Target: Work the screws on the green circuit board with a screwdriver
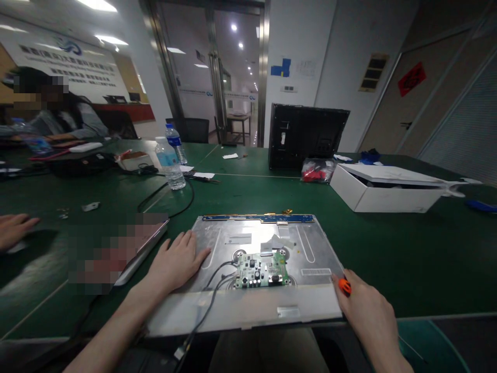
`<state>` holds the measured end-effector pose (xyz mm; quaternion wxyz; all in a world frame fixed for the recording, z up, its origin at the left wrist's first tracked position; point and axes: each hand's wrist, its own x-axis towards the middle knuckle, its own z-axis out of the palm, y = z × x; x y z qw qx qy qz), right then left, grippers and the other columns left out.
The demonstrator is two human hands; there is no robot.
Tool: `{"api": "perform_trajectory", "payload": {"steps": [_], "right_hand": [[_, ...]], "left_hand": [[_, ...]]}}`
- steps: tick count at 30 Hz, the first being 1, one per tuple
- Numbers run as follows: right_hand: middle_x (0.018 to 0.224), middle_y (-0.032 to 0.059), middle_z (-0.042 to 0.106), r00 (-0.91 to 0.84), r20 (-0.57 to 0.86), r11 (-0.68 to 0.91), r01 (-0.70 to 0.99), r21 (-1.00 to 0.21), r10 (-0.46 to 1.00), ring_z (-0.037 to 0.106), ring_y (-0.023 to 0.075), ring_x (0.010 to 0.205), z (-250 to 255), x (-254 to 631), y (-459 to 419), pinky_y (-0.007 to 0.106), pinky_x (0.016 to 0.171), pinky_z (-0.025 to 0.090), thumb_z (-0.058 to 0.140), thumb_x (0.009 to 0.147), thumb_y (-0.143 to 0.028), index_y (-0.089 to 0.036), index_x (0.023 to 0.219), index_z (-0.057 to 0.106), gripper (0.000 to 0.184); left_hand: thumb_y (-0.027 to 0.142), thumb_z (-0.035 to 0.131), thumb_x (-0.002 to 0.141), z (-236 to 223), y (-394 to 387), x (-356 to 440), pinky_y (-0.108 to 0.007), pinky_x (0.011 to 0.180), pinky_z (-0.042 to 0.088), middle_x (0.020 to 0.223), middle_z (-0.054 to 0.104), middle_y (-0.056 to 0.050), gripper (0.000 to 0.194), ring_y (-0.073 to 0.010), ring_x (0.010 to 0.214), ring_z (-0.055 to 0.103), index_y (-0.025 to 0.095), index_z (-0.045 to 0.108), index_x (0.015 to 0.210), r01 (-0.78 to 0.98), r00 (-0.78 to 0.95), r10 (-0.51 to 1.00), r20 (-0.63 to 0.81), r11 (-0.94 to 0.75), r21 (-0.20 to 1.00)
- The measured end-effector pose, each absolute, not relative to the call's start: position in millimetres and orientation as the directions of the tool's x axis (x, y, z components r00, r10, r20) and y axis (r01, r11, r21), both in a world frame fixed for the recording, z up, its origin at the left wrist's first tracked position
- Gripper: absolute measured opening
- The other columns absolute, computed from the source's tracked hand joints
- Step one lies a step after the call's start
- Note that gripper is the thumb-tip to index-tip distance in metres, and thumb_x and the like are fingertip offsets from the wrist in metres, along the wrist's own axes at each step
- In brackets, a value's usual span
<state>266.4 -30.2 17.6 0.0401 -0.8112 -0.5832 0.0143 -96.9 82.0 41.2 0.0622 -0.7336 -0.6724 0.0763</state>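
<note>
Panel lies at the table's near edge, board up, presumably for access. Our left hand, spread wide, seemingly steadies it; our right hand holds a screwdriver at its right edge, likely bracing too.

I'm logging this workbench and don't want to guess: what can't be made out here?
Head view throughout:
- Orange-handled tool: partly covered by the right hand.
- Display panel, underside: faces down.
- Panel label, print: too small.
- White box, contents: hidden by lid and walls.
- Monitor, screen: turned away.
- Other person's hand: cut by left edge.
</note>
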Motion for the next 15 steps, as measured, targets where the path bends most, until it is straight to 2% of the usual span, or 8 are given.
{"api": "perform_trajectory", "payload": {"steps": [4,8,11,13,15], "right_hand": [[0.088,0.0131,0.072,0.300,-0.005,-0.298,0.949,-0.104,0.954,0.070,0.0258,0.075,17.7,263.8,-30.8,0.034,0.061,0.051,0.029,0.096,-0.043,-0.019,0.105,0.063,0.042],[0.093,0.0117,0.072,0.257,-0.015,-0.257,0.960,-0.106,0.966,0.070,0.0239,0.074,22.5,266.2,-30.9,0.031,0.058,0.050,0.033,0.095,-0.042,-0.020,0.099,0.065,0.039],[0.091,0.0089,0.072,0.212,0.005,-0.211,0.975,-0.071,0.977,0.070,0.0237,0.072,30.3,270.1,-24.7,0.030,0.057,0.048,0.038,0.094,-0.042,-0.024,0.097,0.068,0.035],[0.101,0.0076,0.072,0.156,0.087,-0.149,0.986,-0.077,0.984,0.070,0.0239,0.080,36.6,270.9,-14.8,0.031,0.062,0.049,0.042,0.093,-0.038,-0.028,0.112,0.066,0.033],[0.107,0.0085,0.070,0.030,0.130,-0.013,0.991,-0.131,0.991,0.068,0.0239,0.088,42.3,269.1,0.3,0.031,0.070,0.050,0.044,0.093,-0.035,-0.027,0.122,0.063,0.036]], "left_hand": [[0.037,0.036,0.088,41.8,82.3,-97.3,-0.053,0.103,0.035,0.135,0.052,-0.025,0.058,-0.0378,0.129,0.045,-0.001,0.057,0.126,0.976,0.085,0.996,0.018,-0.080,-0.205],[0.032,0.039,0.086,50.8,78.3,-93.9,-0.053,0.098,0.039,0.118,0.063,-0.026,0.046,-0.0382,0.116,0.055,0.002,0.066,0.109,0.975,0.140,0.986,0.086,-0.123,-0.184],[0.030,0.042,0.085,60.9,72.7,-90.7,-0.045,0.091,0.046,0.115,0.064,-0.019,0.037,-0.0326,0.106,0.060,0.010,0.065,0.107,0.962,0.274,0.959,0.068,-0.274,-0.009],[0.029,0.045,0.084,66.5,68.4,-89.3,-0.038,0.088,0.048,0.113,0.065,-0.014,0.035,-0.0268,0.101,0.062,0.015,0.063,0.110,0.904,0.391,0.918,0.069,-0.397,0.157],[0.028,0.047,0.083,70.2,64.1,-88.6,-0.033,0.081,0.049,0.103,0.068,-0.009,0.031,-0.0229,0.092,0.063,0.018,0.063,0.107,0.836,0.482,0.876,0.039,-0.472,0.281]]}}
